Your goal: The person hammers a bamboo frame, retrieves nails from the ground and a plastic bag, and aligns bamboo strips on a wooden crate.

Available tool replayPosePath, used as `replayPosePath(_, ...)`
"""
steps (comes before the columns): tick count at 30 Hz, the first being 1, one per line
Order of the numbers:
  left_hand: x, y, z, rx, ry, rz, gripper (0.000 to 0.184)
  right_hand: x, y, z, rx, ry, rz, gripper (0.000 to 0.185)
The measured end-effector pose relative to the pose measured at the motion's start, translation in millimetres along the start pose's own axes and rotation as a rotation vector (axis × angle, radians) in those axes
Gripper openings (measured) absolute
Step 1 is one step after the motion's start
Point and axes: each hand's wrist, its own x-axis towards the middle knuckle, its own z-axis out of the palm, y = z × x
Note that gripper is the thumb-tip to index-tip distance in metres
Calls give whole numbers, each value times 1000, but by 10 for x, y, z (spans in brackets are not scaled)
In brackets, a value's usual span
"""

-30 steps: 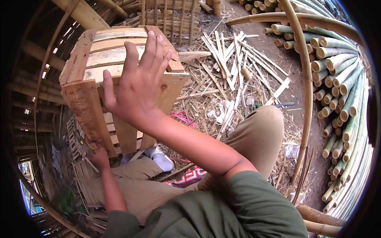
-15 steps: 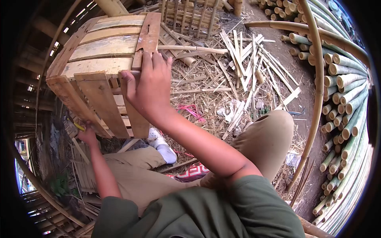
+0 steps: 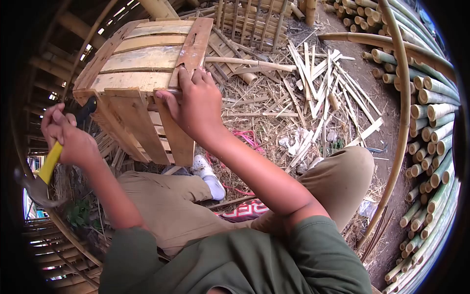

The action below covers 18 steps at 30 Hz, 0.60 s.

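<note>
A slatted wooden crate [image 3: 139,60] stands tilted in front of me at the upper left. My right hand [image 3: 199,107] is closed over its near right corner, the fingers on the top board and the thumb at the edge. Off the crate's left side, my left hand [image 3: 73,139] is raised and wrapped around a hammer [image 3: 48,165]. Its handle is yellow with a black grip end pointing toward the crate; the metal head hangs low at the left. Whether anything small lies under my right fingers is hidden.
Cut bamboo poles [image 3: 435,132] are stacked along the right, behind an upright bamboo pole [image 3: 404,98]. Loose wood strips [image 3: 318,83] and straw litter the ground. My bent legs [image 3: 338,181] lie below the crate. Slatted panels [image 3: 259,22] stand at the back.
My left hand has come up from low beside the crate, bringing the hammer into fuller view at the left. The right hand keeps its place on the crate corner; the view has shifted slightly.
</note>
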Motion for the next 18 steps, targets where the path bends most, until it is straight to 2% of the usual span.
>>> replayPosePath(1,120,218,395,-73,36,1,4,3,-8,-26,3,3,-4,57)
replayPosePath(3,322,385,978,-116,-314,90,7,28,-8,-98,25,-98,36,57)
replayPosePath(5,276,474,1646,-221,-546,-36,8,24,-5,-135,26,-74,21,57)
replayPosePath(7,222,438,2245,-224,-851,-92,41,-19,-2,-160,26,-57,16,56)
replayPosePath(8,92,298,2519,-215,-932,-98,36,-29,11,-177,60,-82,15,55)
replayPosePath(10,-235,-23,2906,-107,-1026,107,26,-39,19,-224,113,-106,3,54)
replayPosePath(11,-414,-106,2980,-188,-1122,-7,10,-53,20,-243,107,-93,3,54)
replayPosePath(12,-593,-185,3053,-260,-1208,-130,13,-72,24,-256,120,-125,6,55)
replayPosePath(13,-677,-128,3073,-220,-1276,-169,7,-77,38,-268,133,-156,8,55)
replayPosePath(16,-871,-194,3157,-313,-1364,94,20,-78,97,-273,171,-179,0,56)
replayPosePath(17,-895,-239,3158,-319,-1364,89,20,-86,109,-257,188,-171,0,56)
replayPosePath(18,-916,-268,3148,-393,-1335,287,20,-82,114,-249,189,-138,-12,54)
